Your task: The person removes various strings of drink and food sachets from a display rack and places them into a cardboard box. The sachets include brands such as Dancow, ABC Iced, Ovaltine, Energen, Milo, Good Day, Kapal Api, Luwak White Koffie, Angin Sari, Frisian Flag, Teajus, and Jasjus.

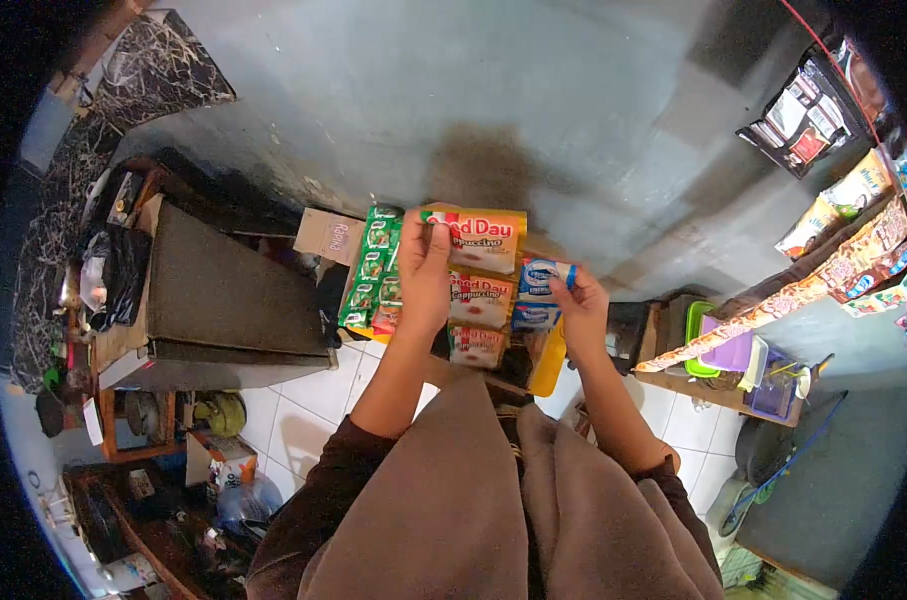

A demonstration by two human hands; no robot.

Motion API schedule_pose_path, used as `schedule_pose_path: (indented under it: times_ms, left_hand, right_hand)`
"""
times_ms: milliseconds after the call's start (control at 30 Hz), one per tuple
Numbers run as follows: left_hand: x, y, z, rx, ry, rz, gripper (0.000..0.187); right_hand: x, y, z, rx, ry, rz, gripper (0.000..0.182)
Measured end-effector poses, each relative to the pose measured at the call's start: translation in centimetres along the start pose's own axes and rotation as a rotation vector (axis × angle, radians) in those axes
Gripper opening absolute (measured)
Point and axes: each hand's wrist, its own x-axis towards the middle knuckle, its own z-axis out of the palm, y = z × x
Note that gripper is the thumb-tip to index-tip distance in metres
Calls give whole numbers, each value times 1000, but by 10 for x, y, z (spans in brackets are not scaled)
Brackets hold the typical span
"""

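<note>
My left hand (429, 268) is closed on a strip of "Good Day Cappuccino" coffee sachets (480, 290), its thumb pressing on the upper sachet's left side. The strip hangs in front of me, several sachets long. Between the fingers and thumb of my right hand (582, 305) is the upper part of a blue-and-white sachet strip (537, 318), just right of the coffee. Green sachet strips (377, 262) hang to the left, close by my left hand. Something yellow (547, 365) shows below the blue sachets; what it is I cannot make out.
A cardboard box (331, 237) stands behind the green sachets. At left is a large dark box-like surface (234, 290). Plastic containers (729, 345) sit on a low shelf at right, and snack packs (834, 210) hang along the right wall. White floor tiles (299, 425) lie below.
</note>
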Motion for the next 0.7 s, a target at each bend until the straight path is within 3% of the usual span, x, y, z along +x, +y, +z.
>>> schedule_pose_path:
  times_ms: [167,200,267,333,400,433,500,633,700]
  left_hand:
    - [-9,1,-11,-74,-159,-61,19]
    - [-15,-4,-19,-78,-167,-67,19]
    - [-30,-19,-36,240,-274,-133,18]
    - [-55,-40,-55,240,-281,-236,18]
    - [-72,-63,-79,469,-421,-445,20]
    - [-74,-72,-88,465,-428,-446,20]
    - [-76,-91,-102,785,-611,-482,23]
    - [-64,-142,-120,984,-662,-599,32]
    - [-55,-159,-112,1234,-620,-632,46]
  right_hand:
    - [-2,22,5,-20,-22,-76,17]
    - [-5,32,4,-200,-53,-182,21]
    - [-15,51,3,-386,-79,-288,25]
    - [-39,74,3,-579,-138,-207,31]
    - [-62,128,-6,-661,-165,-67,30]
    - [-71,147,-9,-664,-157,-65,30]
    - [-83,172,-11,-742,-152,166,28]
    - [-72,186,1,-849,-83,341,37]
    - [-58,202,7,-954,78,511,50]
